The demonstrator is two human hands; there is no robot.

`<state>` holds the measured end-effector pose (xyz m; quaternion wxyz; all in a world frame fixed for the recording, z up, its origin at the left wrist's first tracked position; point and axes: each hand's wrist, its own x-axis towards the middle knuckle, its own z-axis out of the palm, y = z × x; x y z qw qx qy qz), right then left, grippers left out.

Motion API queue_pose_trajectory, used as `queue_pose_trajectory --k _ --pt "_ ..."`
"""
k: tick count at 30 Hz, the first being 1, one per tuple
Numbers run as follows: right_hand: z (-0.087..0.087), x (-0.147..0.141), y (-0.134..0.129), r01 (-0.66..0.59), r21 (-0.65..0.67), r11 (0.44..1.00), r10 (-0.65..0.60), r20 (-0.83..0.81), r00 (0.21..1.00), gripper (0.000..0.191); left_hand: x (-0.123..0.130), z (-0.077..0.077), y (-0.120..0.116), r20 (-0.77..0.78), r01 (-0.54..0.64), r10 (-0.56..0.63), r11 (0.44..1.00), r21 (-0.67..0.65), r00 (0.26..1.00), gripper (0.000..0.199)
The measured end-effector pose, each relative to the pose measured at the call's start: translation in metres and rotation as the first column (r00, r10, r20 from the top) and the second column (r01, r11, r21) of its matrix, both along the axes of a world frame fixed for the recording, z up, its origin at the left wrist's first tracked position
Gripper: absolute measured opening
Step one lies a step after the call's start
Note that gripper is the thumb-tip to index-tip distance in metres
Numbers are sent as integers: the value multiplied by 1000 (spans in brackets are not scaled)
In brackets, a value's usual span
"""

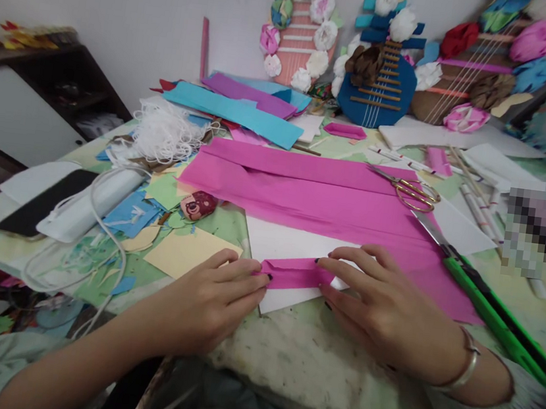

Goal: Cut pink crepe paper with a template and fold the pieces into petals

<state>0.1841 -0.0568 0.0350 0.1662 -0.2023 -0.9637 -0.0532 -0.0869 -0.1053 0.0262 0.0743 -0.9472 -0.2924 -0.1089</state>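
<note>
A small folded strip of magenta crepe paper (296,276) lies on white sheets at the near side of the table. My left hand (214,300) has its fingers closed together on the strip's left end. At the right end, my right hand (380,304) grips it with bent fingers, one fingertip at the top edge and others lower down. Part of each end is hidden under the fingers. Just beyond the hands spreads a large magenta crepe paper sheet (285,189), with gold-handled scissors (414,190) on its right part and green-handled scissors (485,300) across its right edge.
On the left are a phone (49,203), a white cable (121,245), yellow paper (188,250) and a heap of white string (170,132). Blue paper strips (234,112) lie behind. Paper-flower-decorated instrument shapes (380,85) lean on the wall. Marker pens (478,213) lie right.
</note>
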Motion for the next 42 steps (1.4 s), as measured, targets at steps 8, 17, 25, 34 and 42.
queue_pose_trajectory --k 8,17,25,34,42 --pt "1 5 5 -15 -50 999 17 45 999 17 -1 1 2 6 9 -9 999 -32 1000 25" --pt "-8 9 9 -29 -207 978 -21 -237 971 13 5 3 11 385 2 77 980 -201 919 24" --pt "-27 3 23 134 -432 892 -266 -261 928 23 48 -1 55 179 -236 357 846 -478 917 39" --pt "-27 6 27 64 -606 793 -319 -324 891 22 65 13 86 154 -111 311 691 -715 938 14" --pt "-27 6 28 -80 -882 465 -551 -359 753 31 69 7 97 427 146 489 512 -847 761 18"
